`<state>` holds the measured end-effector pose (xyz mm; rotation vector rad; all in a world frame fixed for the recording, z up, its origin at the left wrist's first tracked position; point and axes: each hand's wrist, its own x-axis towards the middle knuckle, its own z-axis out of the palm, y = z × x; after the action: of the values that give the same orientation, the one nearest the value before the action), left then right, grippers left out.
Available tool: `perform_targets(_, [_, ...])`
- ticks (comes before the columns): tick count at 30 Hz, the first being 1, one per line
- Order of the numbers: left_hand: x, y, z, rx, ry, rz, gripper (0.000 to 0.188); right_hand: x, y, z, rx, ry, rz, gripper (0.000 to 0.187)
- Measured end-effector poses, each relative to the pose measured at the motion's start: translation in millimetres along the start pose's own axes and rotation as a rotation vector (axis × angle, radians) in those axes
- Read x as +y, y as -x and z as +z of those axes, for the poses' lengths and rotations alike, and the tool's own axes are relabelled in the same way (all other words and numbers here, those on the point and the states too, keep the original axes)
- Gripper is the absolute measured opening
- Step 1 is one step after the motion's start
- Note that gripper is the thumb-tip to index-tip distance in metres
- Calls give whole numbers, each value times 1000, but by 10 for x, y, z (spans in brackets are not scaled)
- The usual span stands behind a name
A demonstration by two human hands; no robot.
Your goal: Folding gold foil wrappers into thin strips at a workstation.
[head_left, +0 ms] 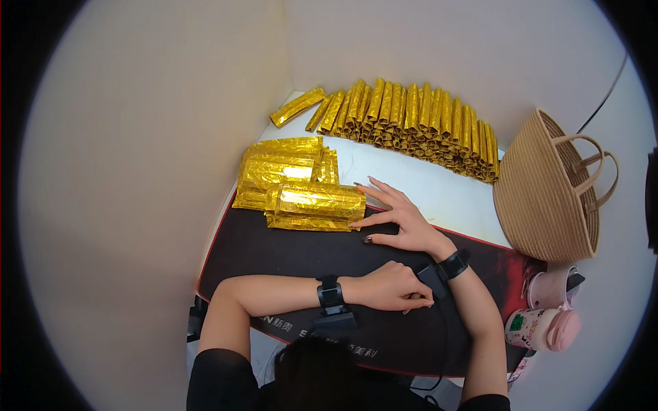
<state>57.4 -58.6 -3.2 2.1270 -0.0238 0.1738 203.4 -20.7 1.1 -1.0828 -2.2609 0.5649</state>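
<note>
Near the middle of the mat, my right hand [408,226] is open, its fingers spread. Its fingertips lie at the right end of a stack of shiny gold foil sheets [319,202]; whether they press on it I cannot tell. More gold foil sheets [277,168] lie just behind and to the left. My left hand [391,288] is closed in front of the right wrist, fingers curled together; anything inside them is hidden. Both wrists wear black straps with small black boxes attached.
Rolled gold foil tubes [411,116] are piled along the back of the white tabletop [384,164]. A woven basket [541,198] stands at the right, with a pink cup [546,290] and a pink-lidded jar [531,329] nearer me. A dark mat [295,253] covers the front; walls rise behind and left.
</note>
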Motion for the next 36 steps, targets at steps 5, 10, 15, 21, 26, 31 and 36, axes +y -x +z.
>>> perform_targets(5, [12, 19, 6, -3, -25, 4, 20, -61, -13, -9, 17, -87, 86, 51])
perform_targets(10, [26, 0, 1, -19, -17, 2, 20, -32, 19, -11, 57, -124, 128, 69])
perform_targets(15, [12, 2, -5, -23, -9, -10, 20, -25, 16, -18, 107, -224, 174, 82])
perform_targets(21, [34, -2, -17, -23, -12, -17, 20, 3, 21, -38, 265, -230, 147, 83])
perform_targets(26, [34, 7, -25, -23, 15, -17, 20, 126, 31, -3, 476, -480, 180, 84])
perform_targets(31, [60, -5, -86, 114, 160, -33, 22, 85, 47, -33, 526, -575, 203, 80])
perform_targets(36, [97, 103, -338, 448, 239, -46, 14, 167, 200, -93, 598, -579, 218, 70])
